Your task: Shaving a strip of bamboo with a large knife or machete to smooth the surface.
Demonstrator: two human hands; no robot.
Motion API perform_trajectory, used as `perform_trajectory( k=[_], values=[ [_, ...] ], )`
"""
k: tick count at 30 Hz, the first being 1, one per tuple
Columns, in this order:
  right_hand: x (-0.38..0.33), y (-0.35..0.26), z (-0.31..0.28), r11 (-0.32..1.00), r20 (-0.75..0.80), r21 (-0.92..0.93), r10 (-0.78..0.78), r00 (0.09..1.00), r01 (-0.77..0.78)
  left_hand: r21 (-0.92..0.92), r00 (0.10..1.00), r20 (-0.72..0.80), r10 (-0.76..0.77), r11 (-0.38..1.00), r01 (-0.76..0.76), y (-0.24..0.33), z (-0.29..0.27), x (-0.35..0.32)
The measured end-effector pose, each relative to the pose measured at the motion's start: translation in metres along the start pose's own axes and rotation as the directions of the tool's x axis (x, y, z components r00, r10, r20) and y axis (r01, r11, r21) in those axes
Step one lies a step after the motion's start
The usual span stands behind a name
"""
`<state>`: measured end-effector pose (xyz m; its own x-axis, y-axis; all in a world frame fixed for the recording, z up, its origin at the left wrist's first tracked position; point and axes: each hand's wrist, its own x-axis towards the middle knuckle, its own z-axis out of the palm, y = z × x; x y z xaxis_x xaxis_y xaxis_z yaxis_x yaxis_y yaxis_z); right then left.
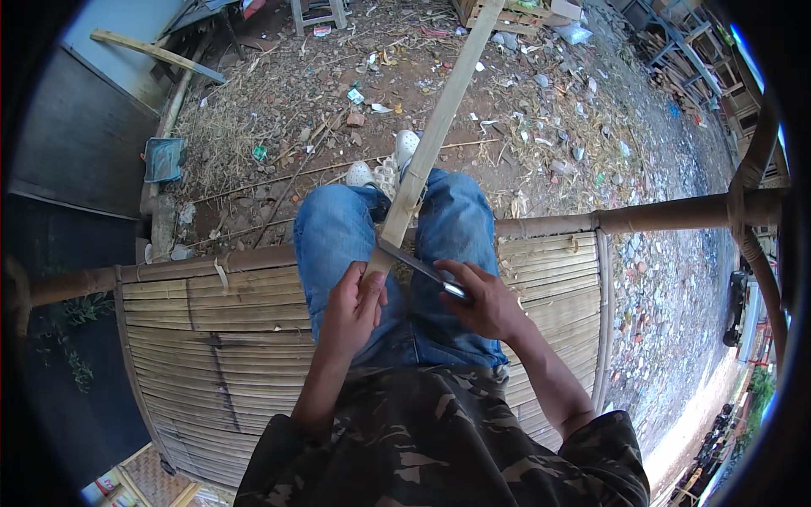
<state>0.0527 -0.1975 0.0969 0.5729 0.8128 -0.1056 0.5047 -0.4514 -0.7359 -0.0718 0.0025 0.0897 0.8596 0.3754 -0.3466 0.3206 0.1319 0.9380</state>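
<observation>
A long pale strip of bamboo [446,118] runs from between my thighs up and away over the littered ground. Its near end is gripped by my left hand [356,306], thumb on top and fingers wrapped round it. My right hand [481,300] is closed round the handle of a knife [411,260]. The dark blade points left and lies across the strip just beyond my left thumb. A bump like a node shows on the strip a little past the blade. The handle is mostly hidden in my right palm.
I sit on a slatted bamboo bench [228,355] with a round pole [659,213] along its front edge. My white shoes [407,145] rest on ground strewn with scraps. A blue-green plastic basket [163,160] sits at the left, a wooden crate [507,19] at the far side.
</observation>
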Motion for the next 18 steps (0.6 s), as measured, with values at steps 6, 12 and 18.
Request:
perform_trajectory(
  k=[6,12,18],
  values=[
    [0.078,0.032,-0.029,0.941,-0.320,-0.268,0.114,0.941,-0.205,-0.085,0.999,-0.053,0.007,0.996,-0.011,-0.004,0.009,-0.016],
    [0.056,0.017,-0.011,0.912,-0.040,-0.363,-0.221,0.974,0.192,0.059,0.988,-0.139,0.062,0.997,-0.054,-0.015,0.019,-0.025],
    [0.091,0.037,-0.035,0.912,-0.221,-0.410,-0.065,0.973,-0.032,0.131,0.994,-0.083,0.064,0.990,-0.053,-0.026,0.024,-0.039]
  ],
)
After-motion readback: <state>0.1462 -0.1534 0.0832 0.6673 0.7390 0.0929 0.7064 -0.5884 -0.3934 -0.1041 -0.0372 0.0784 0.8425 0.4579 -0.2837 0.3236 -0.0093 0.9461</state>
